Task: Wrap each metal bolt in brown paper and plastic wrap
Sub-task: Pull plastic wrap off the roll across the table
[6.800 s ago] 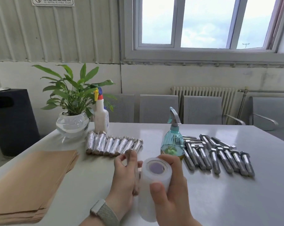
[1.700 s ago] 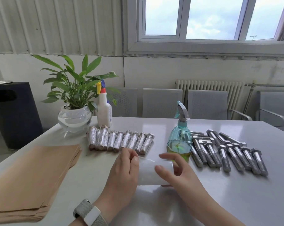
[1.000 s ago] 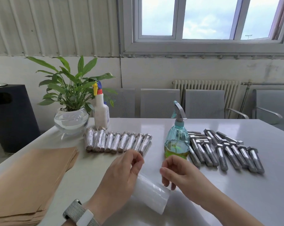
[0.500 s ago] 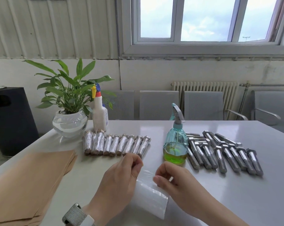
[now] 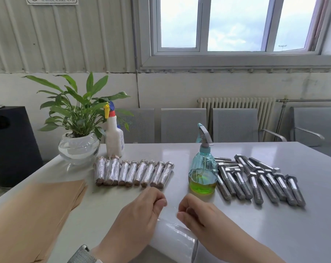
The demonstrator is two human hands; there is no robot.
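Although a stack of brown paper (image 5: 33, 211) lies untouched at the left, a row of wrapped bolts (image 5: 132, 173) beyond it suggests the job is roughly half done. Nearer, the left hand (image 5: 141, 215) and right hand (image 5: 195, 215), fingers curled, seem to pinch a film edge drawn from the plastic wrap roll (image 5: 174, 242) lying below them; no bolt is held. Past the spray bottle (image 5: 202, 175), the bare bolts (image 5: 259, 181) still await wrapping.

hands (image 5: 170, 207) pinch film above plastic wrap roll (image 5: 172, 242) | wrapped bolts (image 5: 132, 173) left | bare bolts (image 5: 255, 179) right
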